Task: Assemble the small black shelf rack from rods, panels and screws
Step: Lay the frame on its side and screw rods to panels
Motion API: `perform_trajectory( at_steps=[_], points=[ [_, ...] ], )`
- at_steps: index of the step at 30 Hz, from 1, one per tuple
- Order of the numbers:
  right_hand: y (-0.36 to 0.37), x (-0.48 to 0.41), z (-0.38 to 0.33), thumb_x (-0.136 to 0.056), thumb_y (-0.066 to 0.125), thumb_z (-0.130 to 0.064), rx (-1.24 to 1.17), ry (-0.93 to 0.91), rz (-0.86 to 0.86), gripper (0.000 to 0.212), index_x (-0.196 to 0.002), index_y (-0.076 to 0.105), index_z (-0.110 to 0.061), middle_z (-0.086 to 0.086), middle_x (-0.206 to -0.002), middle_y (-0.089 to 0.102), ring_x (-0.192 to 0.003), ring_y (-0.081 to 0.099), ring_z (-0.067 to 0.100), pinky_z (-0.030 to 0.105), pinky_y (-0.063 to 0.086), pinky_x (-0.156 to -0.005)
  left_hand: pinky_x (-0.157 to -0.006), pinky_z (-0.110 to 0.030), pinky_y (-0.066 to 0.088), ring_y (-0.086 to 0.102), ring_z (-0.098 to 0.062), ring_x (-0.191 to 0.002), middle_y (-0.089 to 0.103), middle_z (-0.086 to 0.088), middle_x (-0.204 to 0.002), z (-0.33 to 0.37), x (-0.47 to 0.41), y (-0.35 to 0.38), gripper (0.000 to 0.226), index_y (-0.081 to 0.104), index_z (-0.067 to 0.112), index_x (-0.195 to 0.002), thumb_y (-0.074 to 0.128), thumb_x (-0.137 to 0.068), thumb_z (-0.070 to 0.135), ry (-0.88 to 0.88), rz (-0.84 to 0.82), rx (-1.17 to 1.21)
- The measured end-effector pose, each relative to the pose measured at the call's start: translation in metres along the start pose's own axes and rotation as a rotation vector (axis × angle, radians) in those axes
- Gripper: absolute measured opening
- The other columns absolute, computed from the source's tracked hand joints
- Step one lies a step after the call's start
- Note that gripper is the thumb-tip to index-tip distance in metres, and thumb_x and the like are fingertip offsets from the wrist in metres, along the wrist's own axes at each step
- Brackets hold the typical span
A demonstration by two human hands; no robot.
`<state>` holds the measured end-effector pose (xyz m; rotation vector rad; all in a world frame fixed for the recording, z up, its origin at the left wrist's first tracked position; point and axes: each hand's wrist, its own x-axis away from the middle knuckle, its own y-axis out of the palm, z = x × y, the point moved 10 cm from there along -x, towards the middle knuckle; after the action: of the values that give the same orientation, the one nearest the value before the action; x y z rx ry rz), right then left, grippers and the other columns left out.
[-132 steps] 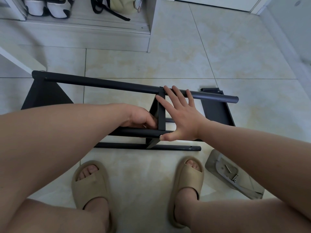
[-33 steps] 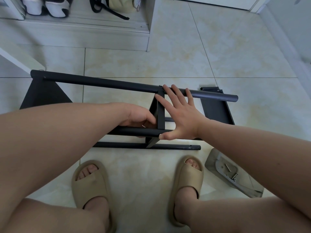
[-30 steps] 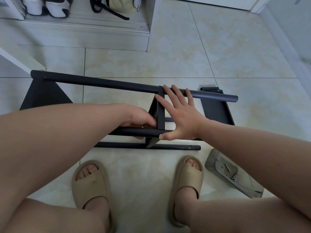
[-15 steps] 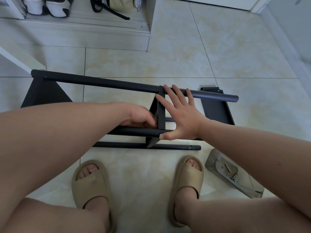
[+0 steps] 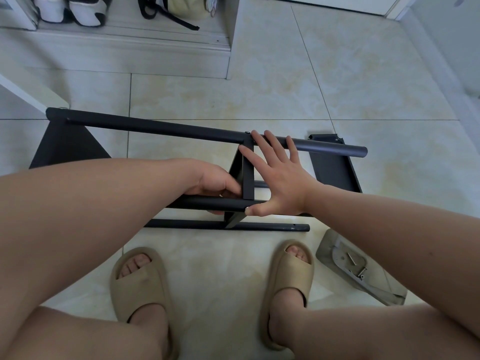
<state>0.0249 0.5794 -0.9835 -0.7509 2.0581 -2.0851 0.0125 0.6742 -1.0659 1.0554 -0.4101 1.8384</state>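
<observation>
The black rack lies on its side on the tiled floor. Its top rod [image 5: 161, 127] runs from the left panel [image 5: 65, 146] to beyond the right panel [image 5: 335, 170]. My right hand [image 5: 280, 183] presses flat against the middle panel [image 5: 248, 175], fingers straight up to the top rod, thumb on the near rod [image 5: 202, 203]. My left hand [image 5: 215, 180] reaches in from the left of that panel, fingers curled round the near rod at the joint. A small metal glint shows under its thumb; what it is cannot be told. Another rod [image 5: 272, 226] lies lower, by the floor.
A clear plastic bag [image 5: 335, 245] with loose screws [image 5: 359, 272] lies on the floor at the right, beside my right foot. My feet in beige slippers [image 5: 140, 279] stand just before the rack. A white cabinet base [image 5: 130, 53] with shoes is at the back left.
Barely anything differs: my left hand has shifted slightly at the joint by the middle panel. My right hand and the rack hold still.
</observation>
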Motion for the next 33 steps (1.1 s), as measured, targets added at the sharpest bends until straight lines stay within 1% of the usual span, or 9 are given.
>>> perform_trajectory(
  at_steps=[3,7,11,15,19,24,27,30,33],
  points=[
    [0.0,0.0,0.0,-0.063,0.035,-0.097,-0.004,-0.001,0.002,0.125,-0.162,-0.004,-0.03,0.006,-0.168,-0.019,-0.154,-0.022,0.03,0.062,-0.013,-0.12,-0.064,-0.027,0.049,0.062,-0.014,-0.059,0.067,-0.001,-0.067,0.006,0.001,0.0,0.014,0.067,0.01,-0.088,0.055,-0.094,0.012,0.053,-0.001,-0.026],
    [-0.001,0.0,0.0,-0.063,0.035,-0.096,-0.004,-0.001,-0.001,0.125,-0.161,-0.005,-0.031,0.005,-0.168,-0.02,-0.153,-0.023,0.029,0.062,-0.013,-0.12,-0.067,-0.029,0.047,0.06,-0.018,-0.064,0.067,-0.004,-0.067,0.008,0.0,-0.002,0.018,0.068,0.01,-0.082,0.054,-0.092,0.007,0.094,0.013,-0.054],
    [0.0,0.0,-0.001,-0.062,0.035,-0.096,-0.005,0.001,-0.004,0.125,-0.161,-0.005,-0.031,0.005,-0.168,-0.02,-0.153,-0.023,0.029,0.061,-0.015,-0.12,-0.069,-0.027,0.047,0.064,-0.016,-0.065,0.069,-0.001,-0.067,0.01,-0.001,-0.005,0.038,0.072,0.016,-0.065,0.05,-0.091,0.0,0.132,0.02,-0.045],
    [0.0,0.0,0.0,-0.063,0.035,-0.097,-0.005,0.0,0.0,0.125,-0.161,-0.005,-0.031,0.005,-0.168,-0.02,-0.153,-0.023,0.028,0.061,-0.015,-0.12,-0.071,-0.025,0.052,0.068,-0.016,-0.072,0.073,-0.004,-0.078,0.009,-0.003,-0.004,0.032,0.074,0.015,-0.076,0.051,-0.091,-0.001,0.131,-0.015,-0.032],
    [0.0,0.0,0.0,-0.063,0.036,-0.097,-0.004,0.0,0.004,0.125,-0.161,-0.004,-0.031,0.005,-0.168,-0.019,-0.153,-0.023,0.028,0.062,-0.014,-0.12,-0.074,-0.024,0.052,0.069,-0.015,-0.075,0.074,-0.002,-0.08,0.009,-0.002,-0.001,0.04,0.078,0.019,-0.071,0.05,-0.092,-0.002,0.13,-0.047,-0.002],
    [0.0,0.0,0.0,-0.063,0.035,-0.097,-0.001,0.0,0.002,0.125,-0.162,-0.004,-0.03,0.006,-0.168,-0.019,-0.153,-0.023,0.029,0.062,-0.014,-0.12,-0.077,-0.031,0.051,0.063,-0.019,-0.083,0.068,-0.006,-0.093,0.002,-0.001,-0.002,0.018,0.069,0.012,-0.099,0.052,-0.095,0.009,0.048,-0.027,0.042],
    [-0.001,0.0,0.0,-0.063,0.035,-0.097,-0.002,-0.001,0.0,0.125,-0.162,-0.004,-0.03,0.006,-0.168,-0.02,-0.153,-0.023,0.029,0.062,-0.013,-0.12,-0.081,-0.032,0.052,0.061,-0.019,-0.092,0.069,-0.003,-0.096,-0.003,-0.003,-0.002,0.018,0.068,0.014,-0.107,0.054,-0.097,0.022,-0.015,0.006,0.014],
    [0.0,0.0,0.0,-0.063,0.034,-0.097,-0.002,-0.002,-0.002,0.125,-0.162,-0.005,-0.03,0.005,-0.168,-0.02,-0.153,-0.023,0.029,0.063,-0.013,-0.12,-0.079,-0.032,0.054,0.064,-0.017,-0.077,0.07,-0.002,-0.078,0.0,-0.002,-0.003,0.014,0.069,0.011,-0.097,0.055,-0.096,0.016,0.011,0.032,-0.015],
    [0.001,0.0,0.001,-0.063,0.034,-0.097,-0.002,-0.006,0.002,0.125,-0.161,-0.005,-0.031,0.005,-0.168,-0.02,-0.153,-0.023,0.029,0.062,-0.013,-0.12,-0.068,-0.027,0.05,0.063,-0.015,-0.063,0.07,-0.001,-0.07,0.007,0.001,-0.002,0.017,0.069,0.011,-0.088,0.054,-0.094,0.01,0.071,0.014,-0.058]
  ],
)
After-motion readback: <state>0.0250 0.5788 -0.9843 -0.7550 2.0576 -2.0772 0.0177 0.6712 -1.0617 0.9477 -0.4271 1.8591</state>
